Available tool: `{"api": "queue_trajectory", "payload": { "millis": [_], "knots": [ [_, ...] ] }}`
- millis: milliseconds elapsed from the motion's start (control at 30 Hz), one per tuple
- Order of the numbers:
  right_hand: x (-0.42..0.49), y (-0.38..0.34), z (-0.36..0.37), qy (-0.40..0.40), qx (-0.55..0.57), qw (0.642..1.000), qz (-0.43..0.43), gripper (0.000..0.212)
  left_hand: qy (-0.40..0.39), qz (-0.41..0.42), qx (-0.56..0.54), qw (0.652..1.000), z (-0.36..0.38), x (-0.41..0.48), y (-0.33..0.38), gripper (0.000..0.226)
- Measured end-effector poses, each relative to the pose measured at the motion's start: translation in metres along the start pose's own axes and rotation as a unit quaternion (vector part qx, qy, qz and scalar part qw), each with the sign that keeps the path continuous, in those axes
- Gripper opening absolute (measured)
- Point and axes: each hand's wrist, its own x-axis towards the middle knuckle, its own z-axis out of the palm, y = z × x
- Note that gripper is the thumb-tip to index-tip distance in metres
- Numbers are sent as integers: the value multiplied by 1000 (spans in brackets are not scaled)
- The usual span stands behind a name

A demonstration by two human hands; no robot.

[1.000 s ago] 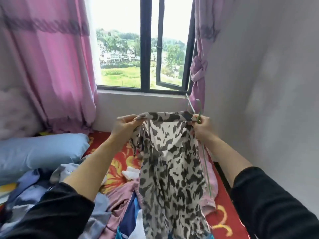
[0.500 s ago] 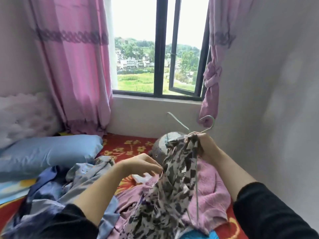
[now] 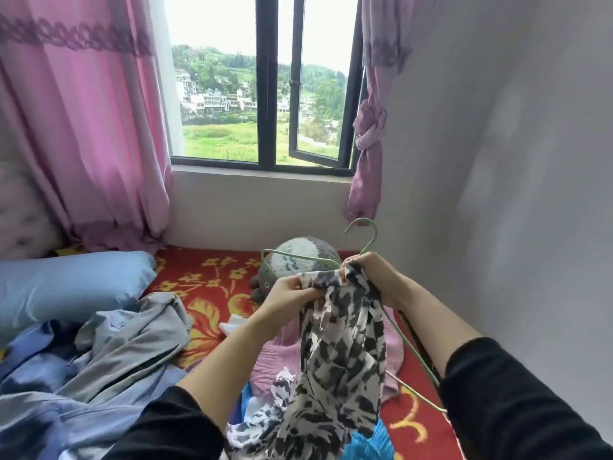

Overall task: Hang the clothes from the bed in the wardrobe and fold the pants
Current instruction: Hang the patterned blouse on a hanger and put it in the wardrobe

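Note:
A black-and-white patterned garment [image 3: 335, 360] hangs bunched from both my hands over the bed. My left hand [image 3: 287, 295] pinches its top edge. My right hand [image 3: 373, 277] grips the cloth together with the neck of a thin green hanger [image 3: 368, 240]; the hook points up toward the wall and one hanger arm runs down past my right forearm. A pink garment [image 3: 282, 353] lies on the red flowered bedcover [image 3: 212, 280] under the patterned one. Grey and blue clothes [image 3: 109, 353] are heaped at the left.
A blue pillow [image 3: 69, 283] lies at the left by the padded headboard. A grey plush toy [image 3: 298, 260] sits under the window. Pink curtains [image 3: 83, 127] frame the window, and the white wall [image 3: 497, 161] runs close along the right of the bed.
The garment went from spread wide between both hands to bunched. My left hand dropped, then rose again to pinch the top edge next to my right hand. The hanger tilted.

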Motion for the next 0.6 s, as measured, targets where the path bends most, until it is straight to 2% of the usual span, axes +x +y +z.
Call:
{"api": "queue_trajectory", "payload": {
  "millis": [67, 167, 200, 333, 433, 600],
  "knots": [
    [-1, 6, -7, 73, -58, 996, -16, 25, 5, -9, 15, 1000, 1, 7, 9, 18],
    [3, 19, -10, 146, -111, 983, -32, 33, 3, -47, 135, 990, 0, 16, 11, 15],
    [5, 22, -9, 159, -101, 982, -28, 32, 23, -62, 172, 983, 0, 17, 11, 11],
    [3, 37, -16, 262, -7, 964, -47, 19, 149, -91, 271, 947, -6, 20, -9, 33],
    [-10, 49, -28, 258, 78, 961, -67, 24, 204, -123, 307, 921, -21, 21, -20, 26],
    [-29, 80, -38, 209, 125, 969, -42, 31, 307, -130, 261, 906, -47, 26, -24, 39]
  ]
}}
